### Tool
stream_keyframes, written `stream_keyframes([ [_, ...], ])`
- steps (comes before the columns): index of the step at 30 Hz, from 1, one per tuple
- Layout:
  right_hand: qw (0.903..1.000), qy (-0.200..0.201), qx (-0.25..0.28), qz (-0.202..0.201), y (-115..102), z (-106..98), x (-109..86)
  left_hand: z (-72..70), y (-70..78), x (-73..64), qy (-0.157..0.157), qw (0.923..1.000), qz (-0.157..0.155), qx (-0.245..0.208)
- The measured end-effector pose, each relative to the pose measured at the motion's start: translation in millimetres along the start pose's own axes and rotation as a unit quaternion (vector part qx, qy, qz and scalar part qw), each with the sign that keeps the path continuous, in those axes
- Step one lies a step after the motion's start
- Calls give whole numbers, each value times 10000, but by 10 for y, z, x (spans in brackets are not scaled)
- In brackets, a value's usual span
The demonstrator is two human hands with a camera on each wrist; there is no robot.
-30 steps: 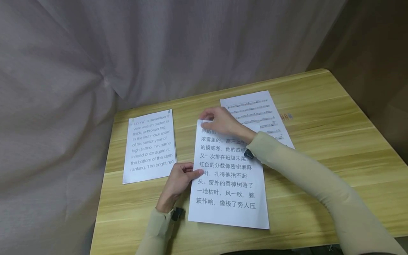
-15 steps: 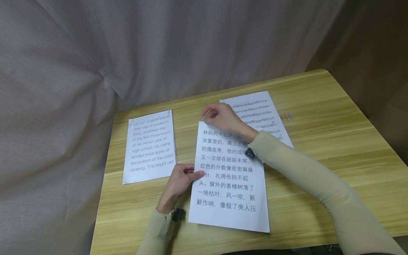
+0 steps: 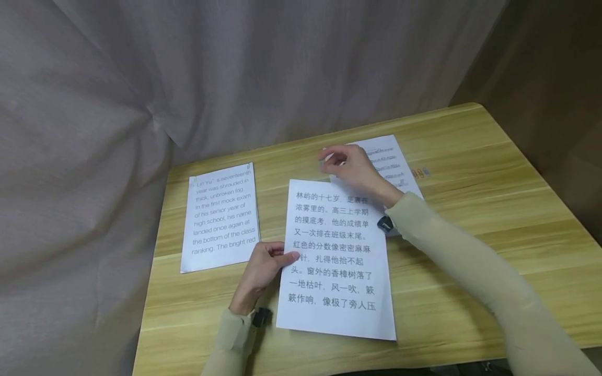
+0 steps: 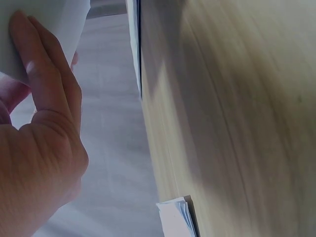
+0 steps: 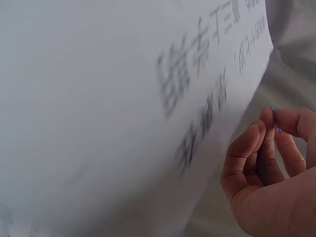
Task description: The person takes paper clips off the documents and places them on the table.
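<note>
My left hand [image 3: 262, 266] pinches the left edge of a white stack of paper [image 3: 336, 318] printed with large Chinese text, thumb on the front and fingers behind. In the left wrist view the fingers [image 4: 42, 64] lie against the paper. Above the stack's top edge is my right hand [image 3: 355, 167], raised in front of the sheet music [image 3: 392, 162]. In the right wrist view, a thin blue paper clip [image 5: 275, 120] is pinched between its fingertips. No clip shows on the Chinese page's top left corner.
A stack of English text [image 3: 221, 219] with clips at its top corners lies on the left of the wooden table [image 3: 494, 219]. Several loose paper clips [image 3: 420, 173] lie right of the sheet music. A grey curtain [image 3: 235, 78] hangs behind the table.
My right hand has left the Chinese page's top left corner and moved up and right, taking the clip off it. My left hand stays at the left edge.
</note>
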State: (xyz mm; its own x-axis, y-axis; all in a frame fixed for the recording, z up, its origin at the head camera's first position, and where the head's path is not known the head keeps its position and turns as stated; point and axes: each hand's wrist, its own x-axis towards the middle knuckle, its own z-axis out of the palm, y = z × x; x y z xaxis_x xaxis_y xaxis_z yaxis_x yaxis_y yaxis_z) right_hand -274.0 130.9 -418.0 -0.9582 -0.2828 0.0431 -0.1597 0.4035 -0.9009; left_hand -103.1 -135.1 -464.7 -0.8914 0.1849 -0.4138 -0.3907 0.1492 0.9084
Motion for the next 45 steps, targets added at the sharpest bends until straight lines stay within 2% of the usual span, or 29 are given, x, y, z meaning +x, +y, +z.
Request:
stream_keyframes([
  [11,9976,653,-136,198,260,-449,-196,-41,18,-6,280,9996,-58,81],
  [22,9900,1009,-270,945,668,-963,-415,-89,25,-9,409,9990,-99,145],
  [30,9839,1408,-507,981,1055,-1282,-514,-109,36,-5,409,9991,-104,84],
  [34,9811,1575,-744,838,1220,-1398,-537,-117,32,-8,422,9991,-76,71],
  [37,9795,1634,-854,810,1344,-1478,-537,-119,23,-7,465,9989,-46,40],
  [45,9740,1455,-1199,1257,1549,-1632,-541,-123,29,-11,536,9986,4,14],
])
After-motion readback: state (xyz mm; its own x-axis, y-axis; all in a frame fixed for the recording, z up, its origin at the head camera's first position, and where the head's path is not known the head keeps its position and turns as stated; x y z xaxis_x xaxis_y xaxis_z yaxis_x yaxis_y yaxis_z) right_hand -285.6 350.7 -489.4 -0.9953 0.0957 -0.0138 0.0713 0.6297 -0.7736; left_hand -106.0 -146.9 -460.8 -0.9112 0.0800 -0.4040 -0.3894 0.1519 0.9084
